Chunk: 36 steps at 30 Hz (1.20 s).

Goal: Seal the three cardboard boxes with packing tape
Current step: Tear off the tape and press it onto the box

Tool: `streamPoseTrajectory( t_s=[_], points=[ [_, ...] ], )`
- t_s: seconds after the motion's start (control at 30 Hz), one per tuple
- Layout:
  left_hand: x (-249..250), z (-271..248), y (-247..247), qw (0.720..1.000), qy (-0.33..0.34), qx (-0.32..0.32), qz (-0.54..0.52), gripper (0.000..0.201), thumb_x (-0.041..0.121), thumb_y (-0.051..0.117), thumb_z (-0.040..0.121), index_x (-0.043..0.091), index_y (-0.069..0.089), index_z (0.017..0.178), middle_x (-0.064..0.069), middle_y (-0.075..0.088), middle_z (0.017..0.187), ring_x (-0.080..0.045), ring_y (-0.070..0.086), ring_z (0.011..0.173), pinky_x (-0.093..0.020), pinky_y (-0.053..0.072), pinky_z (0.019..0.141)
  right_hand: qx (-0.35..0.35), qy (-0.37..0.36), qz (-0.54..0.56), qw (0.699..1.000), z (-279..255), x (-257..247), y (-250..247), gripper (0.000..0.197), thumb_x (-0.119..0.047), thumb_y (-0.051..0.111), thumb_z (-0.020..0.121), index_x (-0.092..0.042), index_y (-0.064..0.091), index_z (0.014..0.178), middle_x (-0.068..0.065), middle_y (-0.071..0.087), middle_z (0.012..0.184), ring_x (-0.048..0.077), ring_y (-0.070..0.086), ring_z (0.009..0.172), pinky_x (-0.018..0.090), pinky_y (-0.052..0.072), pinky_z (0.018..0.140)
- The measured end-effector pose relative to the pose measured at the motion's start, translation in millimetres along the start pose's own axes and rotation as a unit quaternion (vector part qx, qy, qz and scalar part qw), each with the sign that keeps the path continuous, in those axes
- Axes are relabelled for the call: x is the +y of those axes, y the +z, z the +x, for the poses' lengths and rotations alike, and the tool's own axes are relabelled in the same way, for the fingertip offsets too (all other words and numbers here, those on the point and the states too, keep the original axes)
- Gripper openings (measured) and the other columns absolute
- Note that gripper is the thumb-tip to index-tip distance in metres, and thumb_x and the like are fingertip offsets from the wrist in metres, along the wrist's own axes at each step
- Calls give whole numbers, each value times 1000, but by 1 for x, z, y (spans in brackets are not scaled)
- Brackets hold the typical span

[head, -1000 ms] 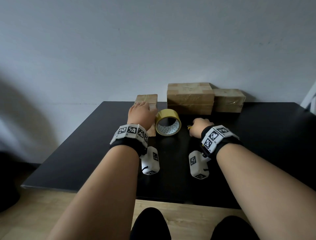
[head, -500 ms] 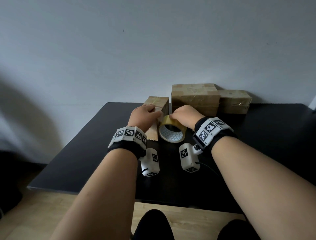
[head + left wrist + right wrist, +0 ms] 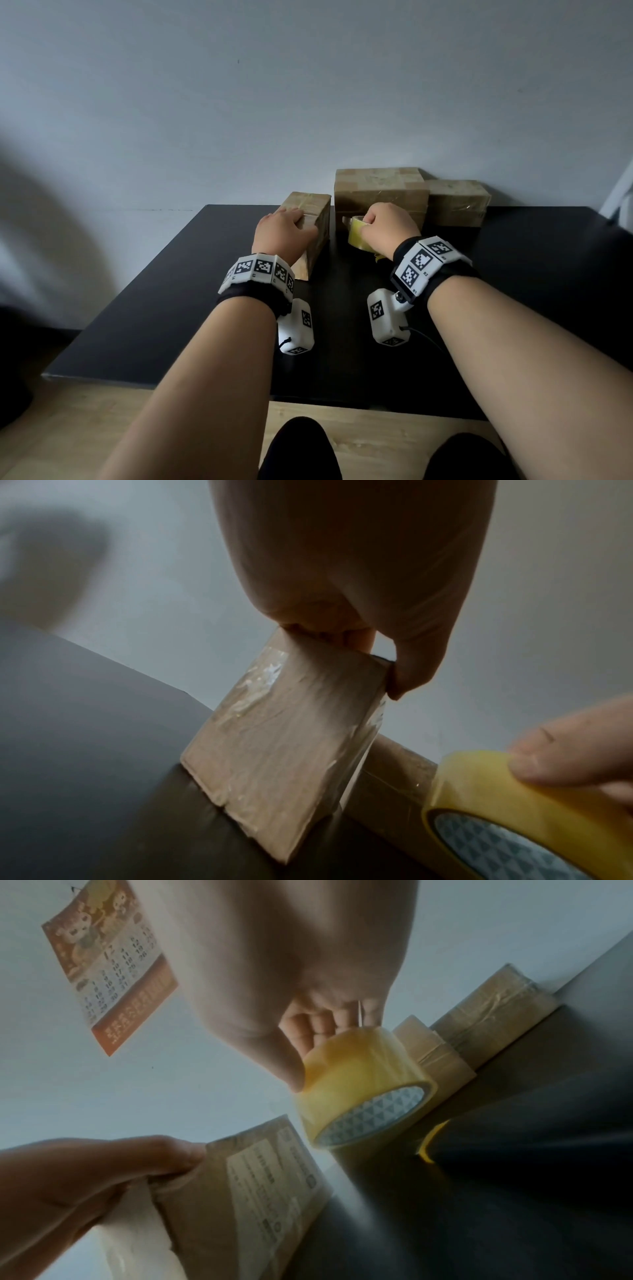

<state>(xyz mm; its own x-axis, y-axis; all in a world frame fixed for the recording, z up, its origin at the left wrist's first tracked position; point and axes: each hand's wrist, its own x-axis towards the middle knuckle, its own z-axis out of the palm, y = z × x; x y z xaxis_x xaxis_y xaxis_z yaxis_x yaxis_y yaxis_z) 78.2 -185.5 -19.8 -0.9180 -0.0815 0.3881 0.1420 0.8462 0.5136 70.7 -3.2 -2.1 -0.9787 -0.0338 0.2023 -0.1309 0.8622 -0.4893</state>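
A small cardboard box (image 3: 313,219) stands tilted on the black table (image 3: 171,291). My left hand (image 3: 291,226) grips its top edge, fingers and thumb curled over it (image 3: 377,656). Clear tape shows on the small box (image 3: 284,737). My right hand (image 3: 380,222) grips a yellow roll of packing tape (image 3: 358,236), lifted just right of that box. In the right wrist view the fingers wrap the roll (image 3: 363,1085). A large box (image 3: 380,190) and a lower box (image 3: 455,202) sit behind against the wall.
A small yellow object (image 3: 430,1139) lies on the table under my right wrist. A calendar (image 3: 109,966) hangs on the wall. The table's front edge (image 3: 239,387) is close to my knees, with wooden floor (image 3: 85,428) below.
My right hand went from the table to the tape roll, gripped it and lifted it toward the large box. My left hand kept hold of the small box and tipped it up.
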Motion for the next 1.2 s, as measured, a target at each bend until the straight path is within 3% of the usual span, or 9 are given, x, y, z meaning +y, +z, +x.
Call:
streamPoseTrajectory(
  t_s=[0.13,0.27,0.4,0.5,0.63,0.8,0.9,1.0,1.2],
  points=[
    [2,-3,3,998,39,13,50,21,29,55,85,14,64,96,0,59,91,-24,55,98,-35,41,90,-13,31,-71,997,-6,15,-2,6,-9,50,88,-10,55,91,8,57,91,29,56,85,35,44,71],
    [-7,2,10,990,65,1,126,46,39,61,85,14,57,123,-3,58,130,-23,47,125,-38,32,108,-35,46,-103,993,-11,26,0,11,-12,49,91,-10,58,98,8,57,94,31,60,93,37,48,78],
    [-9,2,12,980,67,-24,187,68,47,58,89,17,35,146,0,36,153,-21,25,143,-36,17,117,-61,62,-111,990,-12,27,6,18,-12,50,90,-13,47,72,5,51,75,31,55,80,35,42,70],
    [-9,5,9,980,47,-59,186,71,54,47,93,16,27,149,0,29,156,-20,20,146,-37,13,118,-53,62,-92,992,-11,25,6,6,-13,51,92,-9,56,93,11,61,98,32,59,95,38,48,81],
    [-5,12,-6,990,48,-100,90,32,23,31,102,13,50,126,-6,50,135,-26,44,129,-35,33,105,18,42,4,999,-7,23,6,26,-11,56,89,-14,58,115,9,54,122,30,52,115,47,46,98],
    [-17,12,-23,988,-83,53,-119,44,4,42,93,17,55,133,0,48,144,-19,53,123,-24,41,92,9,-55,122,991,-6,-7,11,26,-21,64,92,-17,63,118,0,66,113,18,62,105,29,49,89],
    [-24,10,-26,989,-116,31,-85,35,15,50,93,7,57,126,-12,62,123,-28,60,107,-32,46,85,-13,-71,148,986,-7,-28,21,31,-33,68,90,-15,66,115,-1,70,109,15,64,102,27,49,87],
    [-32,5,-23,988,-93,-20,-118,23,22,50,96,6,66,90,-7,63,80,-23,57,81,-30,40,65,-16,-62,134,989,-3,-40,34,34,-41,67,89,-14,66,110,0,70,104,18,63,97,33,51,87],
    [-42,2,-26,973,-101,-9,-206,18,29,61,89,20,75,83,2,69,72,-15,62,70,-39,55,79,-28,-23,191,981,3,-44,44,31,-29,67,89,-10,62,113,5,67,108,24,67,95,43,56,88]
  ],
)
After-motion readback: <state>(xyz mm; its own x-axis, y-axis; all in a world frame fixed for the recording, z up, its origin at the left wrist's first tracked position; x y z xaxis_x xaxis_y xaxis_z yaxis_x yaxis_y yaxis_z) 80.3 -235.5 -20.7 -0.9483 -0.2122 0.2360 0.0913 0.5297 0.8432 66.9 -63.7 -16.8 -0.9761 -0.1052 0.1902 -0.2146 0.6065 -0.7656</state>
